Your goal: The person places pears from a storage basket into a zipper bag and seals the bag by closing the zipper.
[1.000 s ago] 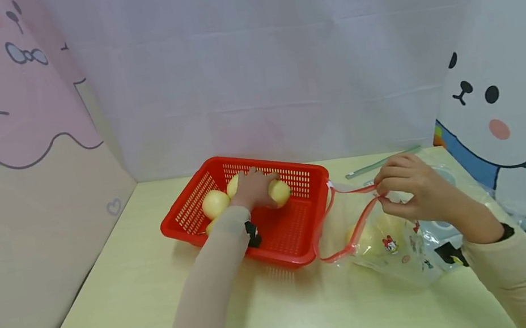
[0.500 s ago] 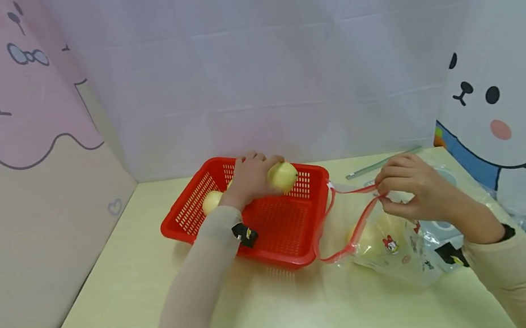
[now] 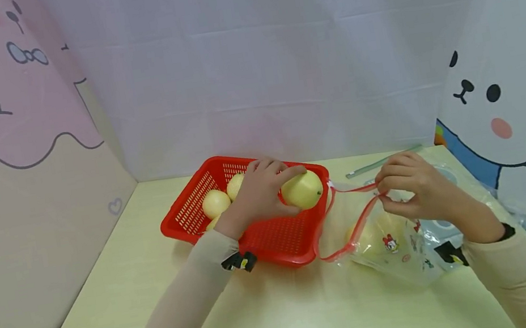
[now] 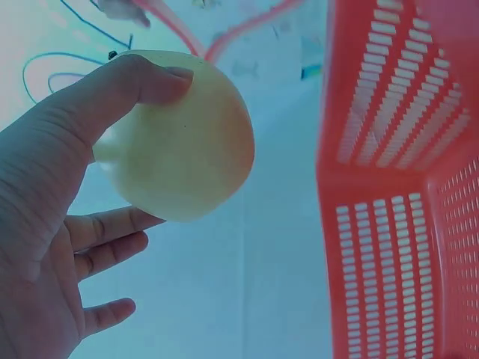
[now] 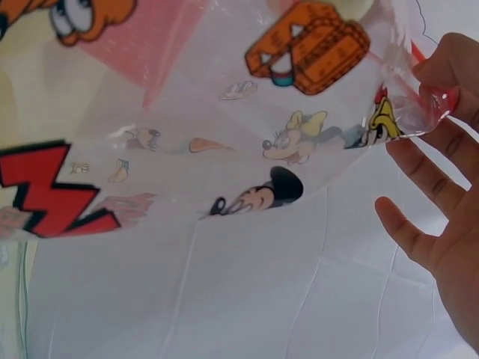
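My left hand (image 3: pixel 264 192) grips a round, pale yellow pear (image 3: pixel 302 190) between thumb and fingers, over the right end of the red plastic basket (image 3: pixel 282 235). In the left wrist view the thumb lies across the pear (image 4: pixel 183 142), and the basket wall (image 4: pixel 382 277) is to its right. My right hand (image 3: pixel 416 185) pinches the red rim of a clear zip bag (image 3: pixel 402 262) printed with cartoon figures, and the bag's mouth gapes toward the basket. Yellow fruit shows through the bag's side. In the right wrist view, the fingers (image 5: pixel 441 179) hold the bag's red edge.
Several more pears (image 3: pixel 216 203) sit in the basket's left part, some partly behind the left hand. A green strip (image 3: pixel 384 161) lies at the back right of the table (image 3: pixel 123 289). Clear plastic with pale blue shapes (image 3: pixel 443 175) lies behind the right hand. Printed cloth walls surround the table.
My left hand has lifted the pear out from among the others and moved right with it, toward the bag. The right hand and the bag have stayed in place.
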The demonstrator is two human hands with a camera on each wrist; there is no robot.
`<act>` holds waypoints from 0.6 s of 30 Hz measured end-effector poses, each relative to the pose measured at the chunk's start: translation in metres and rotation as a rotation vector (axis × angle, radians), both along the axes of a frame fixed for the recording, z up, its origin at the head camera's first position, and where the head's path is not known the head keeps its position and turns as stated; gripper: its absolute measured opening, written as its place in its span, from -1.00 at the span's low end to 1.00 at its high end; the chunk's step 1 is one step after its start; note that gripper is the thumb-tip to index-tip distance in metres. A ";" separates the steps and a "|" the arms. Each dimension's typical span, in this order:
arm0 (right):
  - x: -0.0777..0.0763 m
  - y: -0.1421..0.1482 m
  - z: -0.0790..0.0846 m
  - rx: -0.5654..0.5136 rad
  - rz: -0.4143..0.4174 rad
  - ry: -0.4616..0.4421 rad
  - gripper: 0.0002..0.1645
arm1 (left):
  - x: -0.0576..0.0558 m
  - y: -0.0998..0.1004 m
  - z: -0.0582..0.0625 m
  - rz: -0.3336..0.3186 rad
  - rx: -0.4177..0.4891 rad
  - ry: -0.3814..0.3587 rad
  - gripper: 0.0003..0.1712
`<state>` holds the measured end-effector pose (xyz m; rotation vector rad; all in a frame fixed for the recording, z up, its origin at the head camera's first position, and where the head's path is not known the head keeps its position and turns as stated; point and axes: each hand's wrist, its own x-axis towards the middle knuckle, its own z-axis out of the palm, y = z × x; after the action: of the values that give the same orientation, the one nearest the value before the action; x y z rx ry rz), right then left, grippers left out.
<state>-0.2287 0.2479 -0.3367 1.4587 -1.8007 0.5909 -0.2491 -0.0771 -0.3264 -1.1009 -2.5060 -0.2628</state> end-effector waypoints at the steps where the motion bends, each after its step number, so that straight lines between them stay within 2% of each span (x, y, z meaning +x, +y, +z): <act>1: 0.000 0.000 0.000 -0.001 -0.001 0.002 -0.54 | 0.004 0.002 0.000 -0.020 0.012 0.010 -0.27; 5: 0.001 0.000 0.001 -0.004 -0.009 0.009 -0.55 | 0.020 0.007 -0.004 -0.094 0.057 0.078 -0.30; 9: 0.002 -0.001 0.002 -0.006 -0.010 0.013 -0.54 | 0.031 0.015 -0.011 -0.168 0.085 0.173 -0.32; 13: 0.002 -0.001 0.002 -0.001 -0.004 0.013 -0.54 | 0.036 0.026 -0.022 -0.214 0.068 0.245 -0.35; 18: 0.003 -0.002 0.002 0.012 0.005 -0.011 -0.55 | 0.037 0.038 -0.035 -0.220 0.032 0.273 -0.36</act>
<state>-0.2262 0.2463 -0.3345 1.4711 -1.8123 0.5928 -0.2124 -0.0393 -0.3616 -1.3056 -2.1382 -0.1968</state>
